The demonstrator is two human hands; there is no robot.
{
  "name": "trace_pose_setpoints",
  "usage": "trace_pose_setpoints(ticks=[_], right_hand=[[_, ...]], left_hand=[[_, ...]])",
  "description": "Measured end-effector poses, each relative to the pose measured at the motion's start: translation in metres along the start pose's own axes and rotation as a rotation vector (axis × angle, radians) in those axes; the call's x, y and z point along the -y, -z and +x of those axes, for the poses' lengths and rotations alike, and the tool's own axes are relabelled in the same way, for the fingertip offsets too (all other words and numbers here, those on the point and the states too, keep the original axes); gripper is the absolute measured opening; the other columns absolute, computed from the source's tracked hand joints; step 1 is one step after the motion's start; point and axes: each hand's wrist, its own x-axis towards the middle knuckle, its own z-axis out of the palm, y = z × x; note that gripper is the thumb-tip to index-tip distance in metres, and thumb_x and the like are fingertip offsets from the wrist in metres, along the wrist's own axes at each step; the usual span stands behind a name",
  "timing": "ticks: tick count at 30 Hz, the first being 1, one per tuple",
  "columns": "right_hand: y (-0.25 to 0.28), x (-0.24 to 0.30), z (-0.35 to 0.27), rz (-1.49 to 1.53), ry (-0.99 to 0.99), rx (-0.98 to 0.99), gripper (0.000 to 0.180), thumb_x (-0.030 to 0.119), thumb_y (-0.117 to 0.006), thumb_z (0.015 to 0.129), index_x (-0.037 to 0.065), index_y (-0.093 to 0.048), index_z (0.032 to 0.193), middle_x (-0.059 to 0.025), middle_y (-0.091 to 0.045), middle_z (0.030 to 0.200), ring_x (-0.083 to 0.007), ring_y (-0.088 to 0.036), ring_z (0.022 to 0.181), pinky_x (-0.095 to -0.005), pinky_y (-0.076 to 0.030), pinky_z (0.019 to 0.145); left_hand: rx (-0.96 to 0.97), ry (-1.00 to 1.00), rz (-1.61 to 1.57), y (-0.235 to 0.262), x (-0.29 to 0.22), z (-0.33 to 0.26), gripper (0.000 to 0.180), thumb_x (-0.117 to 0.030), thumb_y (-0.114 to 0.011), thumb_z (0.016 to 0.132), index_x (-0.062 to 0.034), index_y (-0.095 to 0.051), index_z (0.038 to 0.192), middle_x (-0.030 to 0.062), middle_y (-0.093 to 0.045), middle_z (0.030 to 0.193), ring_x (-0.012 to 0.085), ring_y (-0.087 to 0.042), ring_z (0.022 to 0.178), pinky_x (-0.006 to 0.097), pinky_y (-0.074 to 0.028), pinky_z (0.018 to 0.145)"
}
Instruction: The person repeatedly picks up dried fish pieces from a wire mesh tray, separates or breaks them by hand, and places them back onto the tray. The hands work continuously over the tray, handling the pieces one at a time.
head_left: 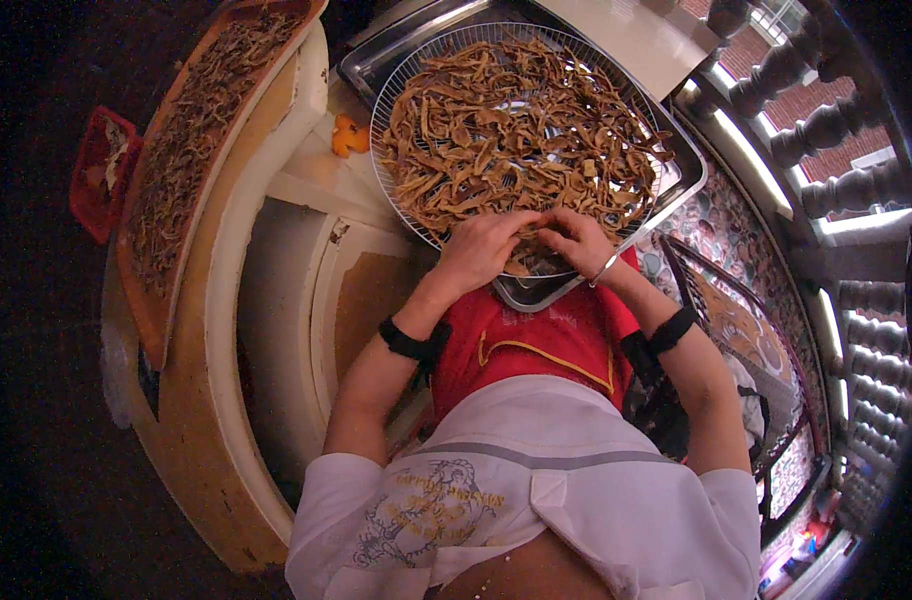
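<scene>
A round wire rack (381,110) is spread with many brown, curled dried strips (506,130), which look like dried vegetable or mushroom slices. It rests on a rectangular metal tray (691,170). At the rack's near edge, my left hand (484,250) and my right hand (579,243) come together over the strips. Fingers on both hands are bent and pinched, their tips nearly meeting. Whatever lies between them is too small and covered to make out. A few strips show just below the hands, close to the rim.
On the left, a long orange tray (141,270) of thinner dried strips lies on a curved wooden surface (231,330), beside a red basket (104,175). Orange peel (350,136) sits left of the rack. A folding chair (746,330) and a balustrade (816,140) stand at right.
</scene>
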Motion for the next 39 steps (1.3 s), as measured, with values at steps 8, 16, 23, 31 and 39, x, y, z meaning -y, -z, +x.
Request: trace_pose_setpoints(ticks=[8,16,23,31,39], right_hand=[[0.004,0.008,-0.001,-0.056,0.016,0.075,0.020,0.018,-0.060,0.084,0.001,-0.059,0.095,-0.0053,-0.060,0.081,-0.0126,-0.055,0.075,-0.0276,-0.045,0.069],[0.003,0.004,0.001,-0.048,-0.046,0.050,0.033,0.034,-0.058,0.084,0.003,-0.062,0.093,-0.0152,-0.060,0.084,-0.0315,-0.060,0.080,-0.0378,-0.047,0.072],[0.003,0.011,-0.002,-0.093,0.072,0.059,0.024,0.025,-0.063,0.083,0.002,-0.060,0.090,-0.0090,-0.058,0.080,-0.0198,-0.056,0.074,-0.0318,-0.045,0.068],[0.002,0.000,-0.001,0.029,0.033,0.071,0.026,0.022,-0.063,0.079,0.003,-0.062,0.096,-0.0141,-0.060,0.085,-0.0279,-0.060,0.081,-0.0355,-0.047,0.072],[0.003,0.006,0.000,0.029,-0.002,0.038,0.024,0.021,-0.060,0.081,0.003,-0.061,0.097,-0.0130,-0.061,0.088,-0.0262,-0.060,0.083,-0.0345,-0.047,0.075]], left_hand=[[0.035,0.005,0.048,0.004,-0.008,0.000,0.042,-0.005,-0.056,0.077,-0.0109,-0.052,0.119,0.0148,-0.062,0.100,0.0322,-0.060,0.090,0.042,-0.047,0.078],[0.002,-0.041,-0.004,0.004,-0.005,0.001,0.039,-0.001,-0.047,0.079,-0.0083,-0.053,0.117,0.0148,-0.062,0.105,0.0314,-0.060,0.095,0.042,-0.047,0.080],[0.004,-0.006,-0.058,0.003,-0.002,0.000,0.035,0.000,-0.049,0.079,-0.0078,-0.055,0.113,0.0131,-0.063,0.103,0.0316,-0.061,0.092,0.040,-0.049,0.079],[-0.028,-0.023,-0.028,0.002,-0.004,0.000,0.032,-0.001,-0.050,0.079,-0.0078,-0.056,0.110,0.0129,-0.063,0.100,0.0315,-0.061,0.092,0.040,-0.048,0.079],[-0.065,-0.023,0.020,-0.003,0.002,-0.001,0.037,-0.001,-0.045,0.078,-0.0088,-0.055,0.112,0.0133,-0.062,0.106,0.0307,-0.059,0.096,0.041,-0.047,0.081]])
